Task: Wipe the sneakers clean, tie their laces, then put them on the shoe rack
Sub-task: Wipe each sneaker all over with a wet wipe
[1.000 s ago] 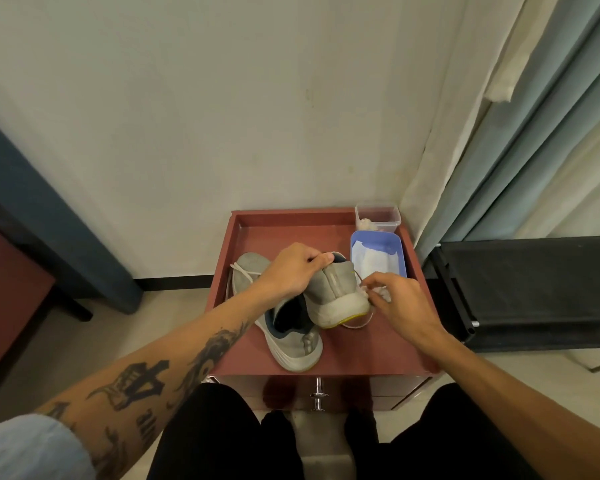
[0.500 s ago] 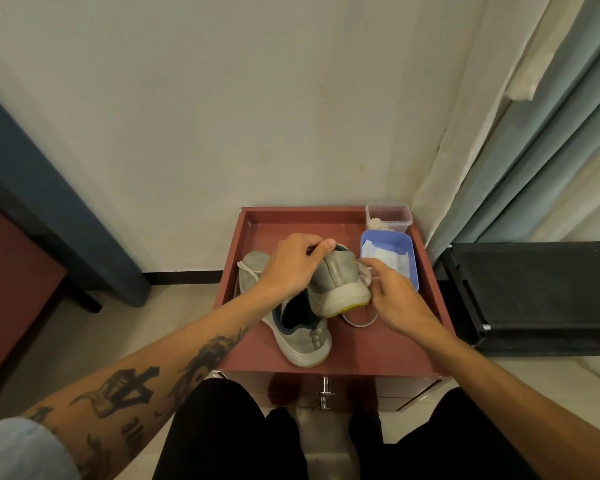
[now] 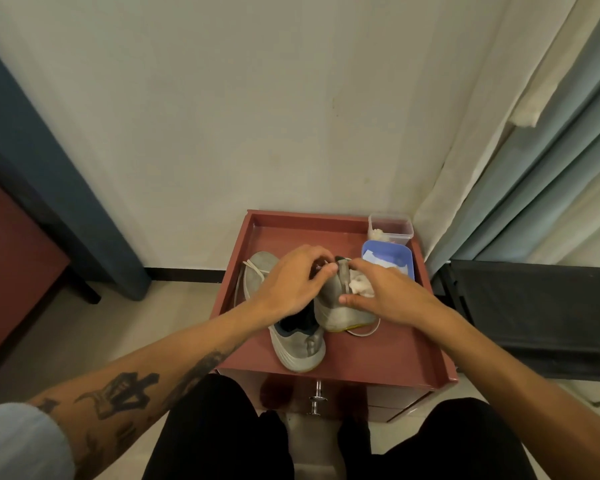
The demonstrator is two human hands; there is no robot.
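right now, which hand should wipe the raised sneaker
Right. The right hand holds the white wipe against the heel of the sneaker; the left hand grips its collar, steadying it.

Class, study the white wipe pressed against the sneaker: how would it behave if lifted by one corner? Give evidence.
The white wipe is bunched into soft folds under the right hand, so it is probably floppy and would hang limp. It looks thin, so likely very light. It seems to mould to the sneaker, so it may cling rather than slide.
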